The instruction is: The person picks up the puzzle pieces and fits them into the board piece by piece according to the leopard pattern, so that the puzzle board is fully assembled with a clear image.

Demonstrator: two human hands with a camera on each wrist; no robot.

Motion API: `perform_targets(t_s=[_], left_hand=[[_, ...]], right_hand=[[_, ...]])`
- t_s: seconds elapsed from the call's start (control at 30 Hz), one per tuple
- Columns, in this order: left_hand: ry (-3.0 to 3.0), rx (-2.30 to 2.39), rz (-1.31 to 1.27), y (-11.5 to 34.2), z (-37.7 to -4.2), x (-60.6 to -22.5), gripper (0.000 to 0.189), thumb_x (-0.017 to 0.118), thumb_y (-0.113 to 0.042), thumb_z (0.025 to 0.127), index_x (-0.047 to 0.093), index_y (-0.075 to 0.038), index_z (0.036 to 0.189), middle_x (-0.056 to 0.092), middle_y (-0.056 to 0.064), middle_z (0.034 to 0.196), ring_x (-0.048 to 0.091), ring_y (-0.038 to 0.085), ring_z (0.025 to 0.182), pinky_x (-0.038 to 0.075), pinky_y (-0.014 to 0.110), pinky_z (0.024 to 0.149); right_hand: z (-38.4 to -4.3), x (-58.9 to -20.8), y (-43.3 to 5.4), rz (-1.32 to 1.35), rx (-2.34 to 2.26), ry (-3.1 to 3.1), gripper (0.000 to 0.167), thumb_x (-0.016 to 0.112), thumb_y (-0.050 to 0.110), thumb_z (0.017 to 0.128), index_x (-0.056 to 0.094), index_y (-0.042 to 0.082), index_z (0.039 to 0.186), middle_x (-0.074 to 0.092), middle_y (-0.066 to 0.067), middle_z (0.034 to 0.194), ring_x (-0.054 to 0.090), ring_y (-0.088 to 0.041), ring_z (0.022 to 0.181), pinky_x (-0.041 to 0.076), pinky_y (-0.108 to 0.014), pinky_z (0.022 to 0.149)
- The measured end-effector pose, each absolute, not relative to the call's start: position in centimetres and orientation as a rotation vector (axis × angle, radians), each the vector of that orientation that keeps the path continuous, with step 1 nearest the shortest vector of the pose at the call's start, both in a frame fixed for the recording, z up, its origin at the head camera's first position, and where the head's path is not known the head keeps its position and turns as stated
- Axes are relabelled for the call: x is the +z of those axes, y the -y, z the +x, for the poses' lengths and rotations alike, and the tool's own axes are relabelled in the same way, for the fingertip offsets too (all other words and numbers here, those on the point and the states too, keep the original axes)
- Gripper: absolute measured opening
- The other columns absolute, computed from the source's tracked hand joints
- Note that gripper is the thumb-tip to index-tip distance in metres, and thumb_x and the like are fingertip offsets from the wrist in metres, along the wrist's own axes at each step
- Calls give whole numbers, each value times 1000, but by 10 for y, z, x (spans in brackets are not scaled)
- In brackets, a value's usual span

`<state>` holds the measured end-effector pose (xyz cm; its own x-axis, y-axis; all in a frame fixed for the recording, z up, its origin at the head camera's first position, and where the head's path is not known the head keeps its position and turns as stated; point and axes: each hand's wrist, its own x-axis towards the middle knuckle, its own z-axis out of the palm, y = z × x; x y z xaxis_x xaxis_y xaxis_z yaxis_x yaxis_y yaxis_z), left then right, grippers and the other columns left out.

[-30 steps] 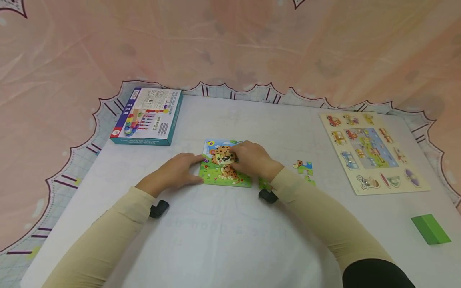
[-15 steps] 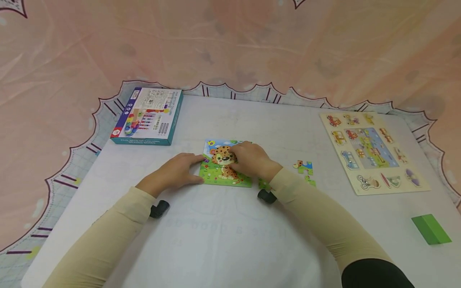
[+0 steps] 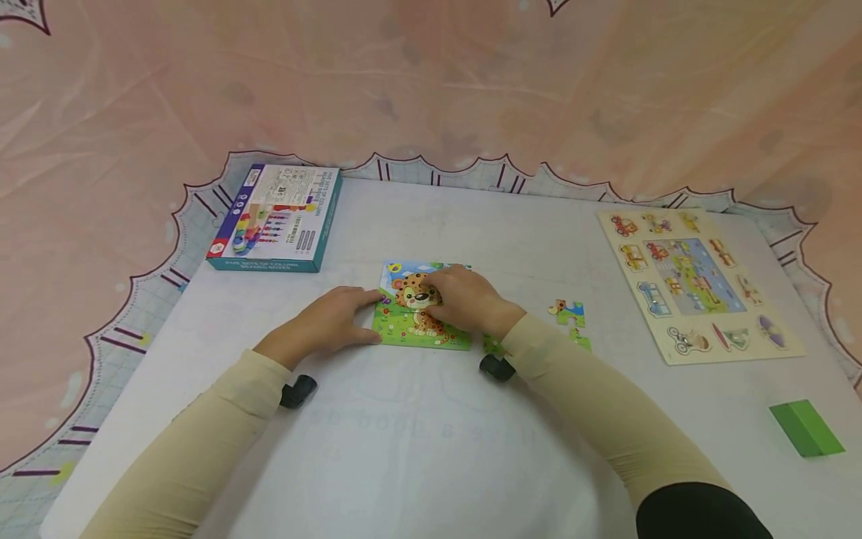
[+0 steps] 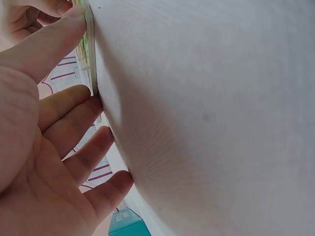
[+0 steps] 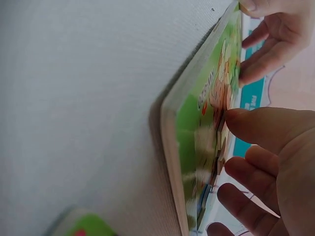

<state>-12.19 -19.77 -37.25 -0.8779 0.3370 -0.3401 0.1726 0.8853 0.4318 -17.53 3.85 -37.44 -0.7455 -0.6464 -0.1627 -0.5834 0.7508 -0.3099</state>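
A square jigsaw puzzle (image 3: pixel 397 329) with a cartoon leopard on a green meadow lies flat in mid-table. My left hand (image 3: pixel 330 318) braces its left edge, thumb and fingertips set along the side with the fingers fairly straight. Over the puzzle's right half, my right hand (image 3: pixel 471 299) has its thumb and fingers bent around a puzzle piece (image 5: pixel 222 140), which sits slightly raised above its neighbours in the right wrist view. The back of that hand hides the puzzle's upper right part in the head view.
Loose puzzle pieces (image 3: pixel 571 313) lie to the right of the puzzle, some partly behind the right forearm. A boxed toy (image 3: pixel 283 217) stands back left. A wooden picture board (image 3: pixel 687 344) is at the right, with a green block (image 3: pixel 807 429) nearer the front.
My right hand and wrist have shifted very slightly left over the puzzle. The left hand and the puzzle look unmoved.
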Motion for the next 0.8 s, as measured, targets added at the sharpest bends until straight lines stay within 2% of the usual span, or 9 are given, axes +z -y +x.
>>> perform_targets(t_s=[0.37, 0.8], left_hand=[[-2639, 556, 380, 198, -122, -373, 75, 80, -31, 87, 46, -9, 151, 45, 20, 150, 36, 40, 141, 30, 55, 115], [-2653, 553, 373, 197, -121, -373, 75, 80, -32, 87, 46, -9, 151, 44, 20, 151, 35, 40, 142, 30, 54, 116]], right_hand=[[-175, -376, -38, -996, -360, -2684, 48, 68, 33, 96, 62, 6, 134, 64, -8, 129, 57, -27, 121, 46, -41, 104], [-175, -376, -38, -1045, -383, -2680, 42, 69, 31, 95, 65, 5, 127, 68, -8, 122, 60, -26, 111, 49, -39, 98]])
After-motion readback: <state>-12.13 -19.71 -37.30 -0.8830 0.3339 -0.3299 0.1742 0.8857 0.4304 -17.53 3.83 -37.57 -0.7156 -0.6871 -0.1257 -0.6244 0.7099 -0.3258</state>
